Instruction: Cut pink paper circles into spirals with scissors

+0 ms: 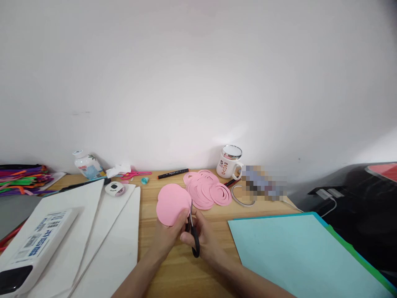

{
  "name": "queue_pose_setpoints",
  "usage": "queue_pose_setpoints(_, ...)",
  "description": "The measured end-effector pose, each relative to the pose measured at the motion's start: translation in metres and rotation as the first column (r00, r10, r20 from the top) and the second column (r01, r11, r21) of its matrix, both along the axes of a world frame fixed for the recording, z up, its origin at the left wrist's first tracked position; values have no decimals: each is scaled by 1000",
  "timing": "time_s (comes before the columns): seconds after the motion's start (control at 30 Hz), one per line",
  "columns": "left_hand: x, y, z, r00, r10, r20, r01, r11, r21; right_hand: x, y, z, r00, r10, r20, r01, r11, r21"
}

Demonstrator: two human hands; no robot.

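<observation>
My left hand [172, 229] grips a piece of pink paper [172, 203] by its lower edge, the thumb lying on top. The paper has a rounded, lobed outline. In my right hand [203, 236] is a pair of scissors [195, 240] with black handles. Their blades point up and away from me at the paper's right edge. How far the blades are apart is hard to make out. Just beyond, to the right, lies a pile of pink paper rings and rounded cutouts [201, 188] on the wooden table [182, 273].
A white mug [228, 163] and a black marker [173, 174] stand and lie near the wall. White boards [120, 248] with a white box-shaped device [40, 248] are at left. Light blue sheets [297, 252] cover the right. Pink scissors [141, 173] lie behind.
</observation>
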State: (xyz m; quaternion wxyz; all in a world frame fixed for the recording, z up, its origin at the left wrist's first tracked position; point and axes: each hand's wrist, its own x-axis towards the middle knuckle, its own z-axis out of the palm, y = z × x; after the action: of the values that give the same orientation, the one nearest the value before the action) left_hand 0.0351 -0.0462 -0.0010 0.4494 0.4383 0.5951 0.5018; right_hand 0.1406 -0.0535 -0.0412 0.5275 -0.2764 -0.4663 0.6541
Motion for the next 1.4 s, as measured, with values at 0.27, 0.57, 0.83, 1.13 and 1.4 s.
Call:
queue_pose_setpoints(0.27, 0, 1, 1, 999, -32, -7, 32, 999, -12, 0, -1, 1, 1000, -21, -1, 21, 1000, -5)
queue_pose_setpoints(0.57, -2, 1, -1, 1000, -17, -8, 17, 1000, -16, -1, 0, -6, 999, -14, -43, 13, 1000, -23)
queue_pose_setpoints(0.83, -4, 5, -6, 998, -29, -52, 31, 999, 38, 0, 0, -4, 997, -52, 53, 56, 995, -84)
queue_pose_setpoints(1.13, -4, 3, 0, 998, -37, -52, 35, 999, -37, 0, -2, -4, 996, -35, 87, 41, 997, -60)
queue_pose_setpoints(1.4, -6, 4, -2, 997, -63, -40, 61, 997, -37, 4, 3, 4, 999, -44, 32, 45, 998, -38)
